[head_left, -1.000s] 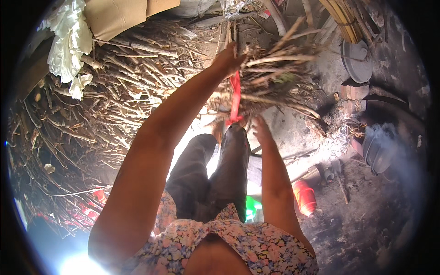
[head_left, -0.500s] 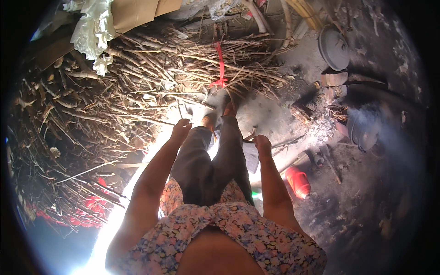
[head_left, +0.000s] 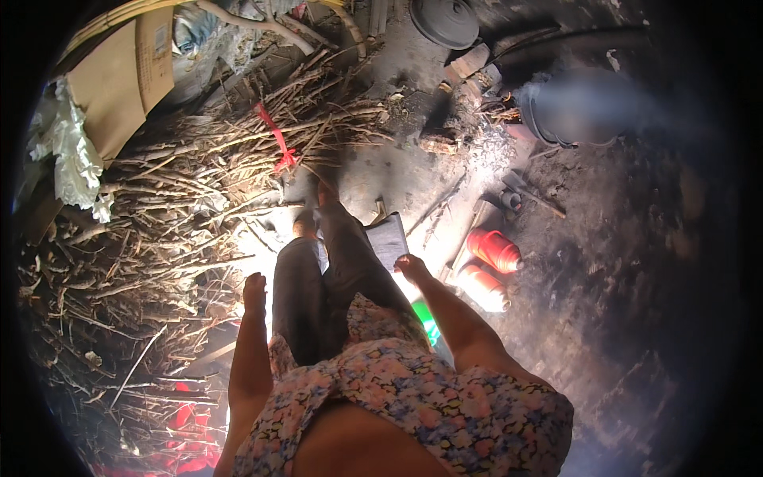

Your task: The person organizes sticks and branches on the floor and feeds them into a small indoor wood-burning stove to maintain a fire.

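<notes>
My left hand (head_left: 254,292) hangs beside my left leg, near the stick pile (head_left: 159,215). Its fingers look loosely curled, and I see nothing in them. On the other side, my right hand (head_left: 411,269) is held out past my right thigh, with fingers bent in and no object visible in it. Close to that hand is a flat dark grey panel (head_left: 388,237), partly behind my leg; whether they touch I cannot tell. A red ribbon (head_left: 278,141) is tied round one bundle of the sticks.
At right stand a red flask (head_left: 494,251) and a sunlit one (head_left: 483,288). Beyond them are ash (head_left: 491,155), bricks (head_left: 470,63) and a smoking dark pot (head_left: 548,115). A round metal lid (head_left: 445,22) leans at the back. Cardboard (head_left: 119,87) lies far left. A green object (head_left: 427,319) shows beside my right forearm.
My view has turned to the right, so the scene sits further left. Both hands have dropped back toward me. The pot and a second flask show more fully.
</notes>
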A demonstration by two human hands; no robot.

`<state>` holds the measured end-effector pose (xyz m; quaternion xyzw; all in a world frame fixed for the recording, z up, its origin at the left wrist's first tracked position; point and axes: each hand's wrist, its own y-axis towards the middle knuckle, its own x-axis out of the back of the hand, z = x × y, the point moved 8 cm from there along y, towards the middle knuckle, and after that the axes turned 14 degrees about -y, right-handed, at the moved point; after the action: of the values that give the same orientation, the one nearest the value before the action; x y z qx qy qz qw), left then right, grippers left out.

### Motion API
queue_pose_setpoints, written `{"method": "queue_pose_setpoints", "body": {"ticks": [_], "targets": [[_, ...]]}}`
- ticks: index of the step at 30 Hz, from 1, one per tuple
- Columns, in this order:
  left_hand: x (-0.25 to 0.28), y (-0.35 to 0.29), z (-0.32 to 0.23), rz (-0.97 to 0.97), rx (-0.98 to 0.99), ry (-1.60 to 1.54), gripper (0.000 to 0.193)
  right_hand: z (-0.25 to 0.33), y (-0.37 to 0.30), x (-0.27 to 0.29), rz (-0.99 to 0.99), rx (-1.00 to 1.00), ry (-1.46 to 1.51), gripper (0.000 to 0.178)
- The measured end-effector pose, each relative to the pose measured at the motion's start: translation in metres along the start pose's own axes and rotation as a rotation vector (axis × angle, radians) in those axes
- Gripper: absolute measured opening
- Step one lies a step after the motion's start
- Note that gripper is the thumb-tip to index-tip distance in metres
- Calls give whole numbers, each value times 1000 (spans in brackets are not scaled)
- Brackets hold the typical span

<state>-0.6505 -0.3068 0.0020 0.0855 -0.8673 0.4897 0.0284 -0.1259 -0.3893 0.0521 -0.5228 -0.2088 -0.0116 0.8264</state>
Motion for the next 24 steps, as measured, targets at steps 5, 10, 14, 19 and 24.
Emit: {"method": "queue_pose_setpoints", "body": {"ticks": [5,10,14,19,24], "targets": [[40,-10,58,-25,57,127,36,-37,-22,-15,45,-142,7,14],[62,-17,69,6,80,64,34,-13,-23,-30,51,-15,105,15],[47,-29,48,5,105,-63,36,8,-14,-22,-14,37,142,15],[43,-38,26,2,76,-132,34,90,-31,21,-257,308,-94,25],[78,-32,24,-79,72,-172,34,335,-146,96,-180,779,-29,25]]}}
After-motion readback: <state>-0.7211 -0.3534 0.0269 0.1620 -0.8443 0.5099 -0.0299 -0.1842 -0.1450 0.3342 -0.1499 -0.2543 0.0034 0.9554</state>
